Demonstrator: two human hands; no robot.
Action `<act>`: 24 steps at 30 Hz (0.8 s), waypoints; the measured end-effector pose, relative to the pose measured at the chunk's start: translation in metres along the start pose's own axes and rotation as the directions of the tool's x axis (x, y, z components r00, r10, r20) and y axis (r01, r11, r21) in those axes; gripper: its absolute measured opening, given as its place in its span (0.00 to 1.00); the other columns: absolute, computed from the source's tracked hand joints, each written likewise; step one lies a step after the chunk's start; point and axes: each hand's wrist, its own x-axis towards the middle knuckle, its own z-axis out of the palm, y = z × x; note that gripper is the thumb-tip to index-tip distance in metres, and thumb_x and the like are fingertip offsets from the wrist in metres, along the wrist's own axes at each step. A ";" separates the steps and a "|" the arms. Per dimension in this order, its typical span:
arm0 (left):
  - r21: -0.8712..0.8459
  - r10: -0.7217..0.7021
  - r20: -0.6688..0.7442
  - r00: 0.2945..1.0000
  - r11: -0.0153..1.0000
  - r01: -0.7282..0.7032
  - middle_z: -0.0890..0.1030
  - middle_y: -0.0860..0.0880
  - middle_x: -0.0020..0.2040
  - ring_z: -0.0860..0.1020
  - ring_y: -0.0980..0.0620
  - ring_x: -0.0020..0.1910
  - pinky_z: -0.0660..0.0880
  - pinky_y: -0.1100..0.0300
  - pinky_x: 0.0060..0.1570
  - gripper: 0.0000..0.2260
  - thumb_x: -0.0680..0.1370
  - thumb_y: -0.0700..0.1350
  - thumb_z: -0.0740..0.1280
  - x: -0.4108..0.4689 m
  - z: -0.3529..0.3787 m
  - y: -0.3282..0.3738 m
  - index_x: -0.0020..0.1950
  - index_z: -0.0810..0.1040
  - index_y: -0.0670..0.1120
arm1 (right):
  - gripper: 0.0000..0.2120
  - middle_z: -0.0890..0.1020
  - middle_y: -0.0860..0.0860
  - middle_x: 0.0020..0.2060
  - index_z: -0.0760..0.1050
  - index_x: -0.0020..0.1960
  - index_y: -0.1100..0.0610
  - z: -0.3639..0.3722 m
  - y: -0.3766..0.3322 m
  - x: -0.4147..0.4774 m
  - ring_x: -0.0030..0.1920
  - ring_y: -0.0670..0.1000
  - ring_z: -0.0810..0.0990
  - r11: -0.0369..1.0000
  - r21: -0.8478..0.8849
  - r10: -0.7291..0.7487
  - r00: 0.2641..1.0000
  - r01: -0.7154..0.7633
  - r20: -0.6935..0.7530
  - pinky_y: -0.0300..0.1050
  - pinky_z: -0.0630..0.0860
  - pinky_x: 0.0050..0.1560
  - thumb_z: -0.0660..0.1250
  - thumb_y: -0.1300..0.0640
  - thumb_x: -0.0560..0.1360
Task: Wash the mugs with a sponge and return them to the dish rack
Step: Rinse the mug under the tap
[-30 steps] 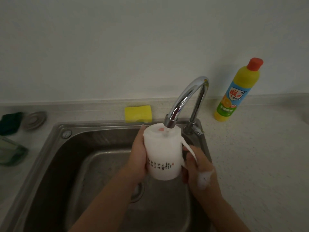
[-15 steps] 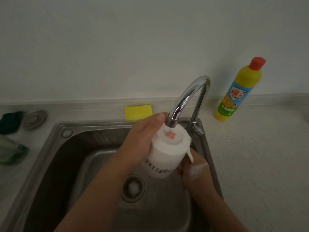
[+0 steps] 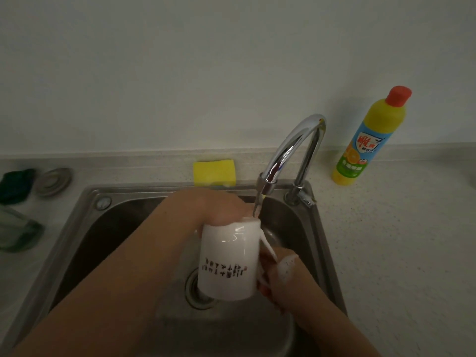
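Observation:
A white mug [image 3: 229, 258] with dark lettering is held over the steel sink [image 3: 85, 222], under the running stream from the chrome faucet [image 3: 291, 150]. My left hand [image 3: 213, 207] covers the mug's top end, its fingers curled over the rim. My right hand [image 3: 283, 276], flecked with white foam, grips the handle on the mug's right side. The yellow sponge [image 3: 214, 172] lies on the counter behind the sink, apart from both hands.
A yellow dish-soap bottle [image 3: 371, 137] with a red cap stands right of the faucet. At the left are a metal sink stopper [image 3: 52, 181], a dark green cloth [image 3: 15, 184] and a glass object [image 3: 15, 233]. The drain [image 3: 195, 292] lies beneath the mug.
The mug has dropped lower and tipped away from me, so its side with the lettering now faces up. My left hand slid from the mug's side to over its top.

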 end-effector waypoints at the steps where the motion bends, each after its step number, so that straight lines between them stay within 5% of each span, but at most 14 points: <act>1: -0.050 -0.013 0.058 0.998 0.999 0.016 0.66 0.52 0.74 0.64 0.50 0.72 0.60 0.51 0.71 0.27 0.78 0.66 0.50 -0.002 -0.001 -0.002 0.71 0.69 0.55 | 0.15 0.73 0.51 0.26 0.71 0.36 0.56 -0.001 -0.002 -0.003 0.23 0.46 0.69 1.000 -0.009 0.009 1.000 -0.009 0.020 0.37 0.66 0.21 0.57 0.56 0.81; 3: -0.168 0.022 0.144 0.989 0.986 0.002 0.67 0.55 0.72 0.64 0.52 0.72 0.59 0.50 0.71 0.31 0.73 0.71 0.52 0.002 -0.002 -0.006 0.70 0.71 0.58 | 0.16 0.73 0.52 0.25 0.71 0.36 0.56 -0.002 -0.004 -0.004 0.22 0.47 0.69 0.999 -0.033 0.009 0.999 -0.008 0.048 0.38 0.66 0.21 0.56 0.57 0.81; 7: -0.519 0.363 0.241 0.900 0.832 -0.196 0.78 0.51 0.64 0.75 0.50 0.64 0.71 0.56 0.64 0.25 0.73 0.60 0.67 0.002 -0.003 -0.019 0.64 0.77 0.47 | 0.12 0.74 0.51 0.25 0.72 0.41 0.57 -0.008 -0.008 -0.005 0.22 0.47 0.69 0.998 0.012 0.053 0.988 -0.056 0.145 0.38 0.66 0.23 0.55 0.58 0.80; 10: -0.783 0.573 0.078 0.816 0.541 -0.305 0.80 0.47 0.61 0.76 0.50 0.61 0.71 0.58 0.60 0.22 0.74 0.56 0.68 0.006 0.009 -0.043 0.62 0.79 0.43 | 0.09 0.72 0.51 0.24 0.72 0.47 0.58 -0.016 -0.014 -0.003 0.20 0.45 0.64 0.980 0.124 0.111 0.950 -0.153 0.293 0.35 0.59 0.18 0.54 0.61 0.79; 12: -0.879 0.638 -0.054 0.768 0.335 -0.340 0.74 0.36 0.65 0.72 0.41 0.65 0.69 0.53 0.63 0.24 0.73 0.59 0.69 0.010 0.022 -0.056 0.61 0.79 0.44 | 0.09 0.70 0.50 0.21 0.70 0.48 0.58 -0.021 -0.018 0.000 0.18 0.42 0.61 0.946 0.197 0.158 0.895 -0.259 0.416 0.32 0.56 0.15 0.52 0.63 0.79; 16: -0.954 0.734 -0.301 0.609 -0.236 -0.187 0.59 0.30 0.71 0.65 0.31 0.67 0.66 0.41 0.64 0.19 0.77 0.47 0.66 0.008 0.055 -0.069 0.66 0.72 0.40 | 0.11 0.66 0.46 0.19 0.69 0.39 0.58 -0.024 -0.030 0.010 0.14 0.41 0.60 0.836 0.314 0.165 0.752 -0.450 0.638 0.30 0.56 0.12 0.51 0.63 0.76; 18: -0.890 0.646 -0.398 0.652 -0.444 -0.103 0.60 0.31 0.73 0.62 0.31 0.70 0.58 0.38 0.70 0.22 0.80 0.48 0.61 0.007 0.073 -0.072 0.71 0.66 0.39 | 0.10 0.66 0.47 0.19 0.74 0.36 0.59 -0.024 -0.037 0.015 0.14 0.42 0.60 0.773 0.413 0.114 0.746 -0.482 0.656 0.29 0.55 0.12 0.54 0.62 0.70; 20: -0.859 0.474 -0.423 0.772 -0.481 -0.175 0.64 0.35 0.73 0.63 0.36 0.72 0.53 0.41 0.72 0.24 0.82 0.53 0.57 0.004 0.090 -0.069 0.73 0.66 0.40 | 0.12 0.67 0.48 0.20 0.75 0.38 0.59 -0.022 -0.042 0.019 0.15 0.42 0.60 0.764 0.477 0.120 0.822 -0.434 0.556 0.32 0.55 0.14 0.54 0.61 0.73; 24: -0.813 0.202 -0.396 0.896 -0.531 -0.240 0.73 0.37 0.67 0.75 0.42 0.64 0.68 0.46 0.66 0.27 0.83 0.55 0.45 0.004 0.099 -0.065 0.66 0.76 0.42 | 0.10 0.71 0.55 0.23 0.72 0.36 0.59 -0.011 -0.048 0.025 0.23 0.50 0.66 0.876 0.445 0.141 0.981 -0.187 0.136 0.37 0.65 0.25 0.56 0.60 0.75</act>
